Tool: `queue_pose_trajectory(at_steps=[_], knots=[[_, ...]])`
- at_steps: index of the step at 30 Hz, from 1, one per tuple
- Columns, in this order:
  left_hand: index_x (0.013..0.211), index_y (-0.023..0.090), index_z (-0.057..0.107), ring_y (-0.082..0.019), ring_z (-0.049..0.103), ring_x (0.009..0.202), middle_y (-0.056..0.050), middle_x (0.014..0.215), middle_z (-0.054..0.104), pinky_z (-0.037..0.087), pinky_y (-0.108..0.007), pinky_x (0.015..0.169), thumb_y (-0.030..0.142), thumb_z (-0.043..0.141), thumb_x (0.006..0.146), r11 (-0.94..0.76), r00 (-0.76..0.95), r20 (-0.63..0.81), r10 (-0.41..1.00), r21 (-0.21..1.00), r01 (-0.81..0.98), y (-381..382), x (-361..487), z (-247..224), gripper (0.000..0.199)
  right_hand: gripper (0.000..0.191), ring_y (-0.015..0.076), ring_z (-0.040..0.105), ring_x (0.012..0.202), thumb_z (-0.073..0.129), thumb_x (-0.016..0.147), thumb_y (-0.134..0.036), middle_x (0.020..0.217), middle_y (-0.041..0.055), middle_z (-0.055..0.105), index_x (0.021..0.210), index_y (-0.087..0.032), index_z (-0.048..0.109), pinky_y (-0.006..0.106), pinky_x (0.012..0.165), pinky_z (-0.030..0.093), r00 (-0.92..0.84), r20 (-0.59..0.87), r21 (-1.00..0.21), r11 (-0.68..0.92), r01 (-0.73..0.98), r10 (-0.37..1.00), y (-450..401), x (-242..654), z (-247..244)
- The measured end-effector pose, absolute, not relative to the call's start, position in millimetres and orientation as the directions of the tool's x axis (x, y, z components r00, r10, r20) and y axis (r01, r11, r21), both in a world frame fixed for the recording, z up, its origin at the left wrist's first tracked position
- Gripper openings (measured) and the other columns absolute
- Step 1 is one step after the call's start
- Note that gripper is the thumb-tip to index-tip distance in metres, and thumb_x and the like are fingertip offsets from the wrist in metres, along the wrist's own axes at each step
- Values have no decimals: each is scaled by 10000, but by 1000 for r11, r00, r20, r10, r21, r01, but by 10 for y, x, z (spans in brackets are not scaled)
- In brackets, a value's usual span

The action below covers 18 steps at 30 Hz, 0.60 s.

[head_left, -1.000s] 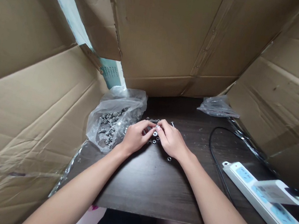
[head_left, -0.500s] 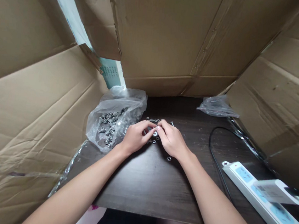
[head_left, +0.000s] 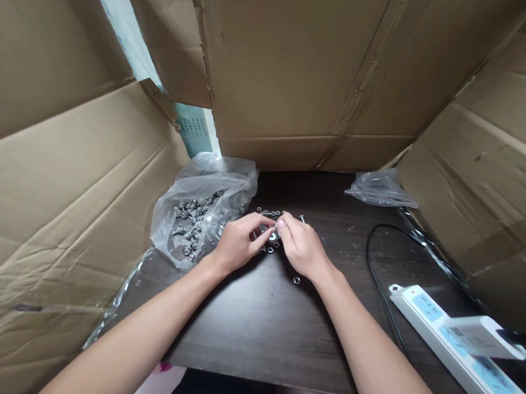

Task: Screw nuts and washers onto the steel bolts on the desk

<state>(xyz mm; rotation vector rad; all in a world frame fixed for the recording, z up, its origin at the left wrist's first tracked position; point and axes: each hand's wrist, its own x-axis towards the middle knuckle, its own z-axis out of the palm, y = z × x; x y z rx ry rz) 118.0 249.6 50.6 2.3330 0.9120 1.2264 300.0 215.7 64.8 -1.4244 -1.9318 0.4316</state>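
Observation:
My left hand (head_left: 243, 240) and my right hand (head_left: 299, 243) meet at the fingertips over the middle of the dark table (head_left: 263, 328). Both are pinched on something small between them, mostly hidden by the fingers. Below the fingertips several small metal nuts lie on the table, one nut (head_left: 270, 250) among them. Behind the hands runs a short row of small metal parts (head_left: 268, 212). A bolt (head_left: 302, 218) lies just beyond my right hand, and a single nut (head_left: 297, 281) sits nearer, below my right wrist.
An open clear plastic bag (head_left: 167, 212) of metal bolts lies left of my left hand. Another plastic bag (head_left: 379, 187) rests at the back right. A black cable (head_left: 369, 258) and a white power strip (head_left: 458, 349) occupy the right side. Cardboard walls (head_left: 295, 69) surround the table.
My hands stay nearly in place; the fingertips of my right hand have shifted very slightly. Nothing has visibly been let go.

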Motion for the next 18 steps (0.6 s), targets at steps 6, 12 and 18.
queue_pose_trajectory(at_steps=[6, 12, 18], knots=[[1035, 198, 716, -120, 642, 694, -16, 914, 741, 505, -231, 651, 227, 648, 971, -736, 417, 606, 677, 561, 379, 2493, 1185, 511, 98, 303, 194, 534, 666, 298, 1059, -389, 792, 28, 608, 818, -243, 410, 297, 631, 303, -151, 309, -604, 317, 731, 939, 2164, 2992, 647], [1027, 194, 715, -118, 644, 685, -18, 918, 745, 505, -232, 653, 226, 651, 968, -731, 413, 603, 682, 567, 381, 2499, 1183, 511, 92, 306, 201, 548, 670, 282, 1063, -403, 790, 27, 614, 833, -247, 411, 297, 624, 290, -131, 311, -595, 300, 745, 941, 2156, 2986, 637], [1014, 192, 714, -116, 644, 681, -16, 905, 742, 508, -228, 655, 230, 652, 967, -738, 414, 611, 675, 558, 381, 2500, 1184, 496, 87, 299, 201, 554, 676, 288, 1056, -392, 799, 37, 624, 828, -241, 410, 300, 618, 285, -130, 333, -571, 310, 760, 934, 2157, 2964, 623]])
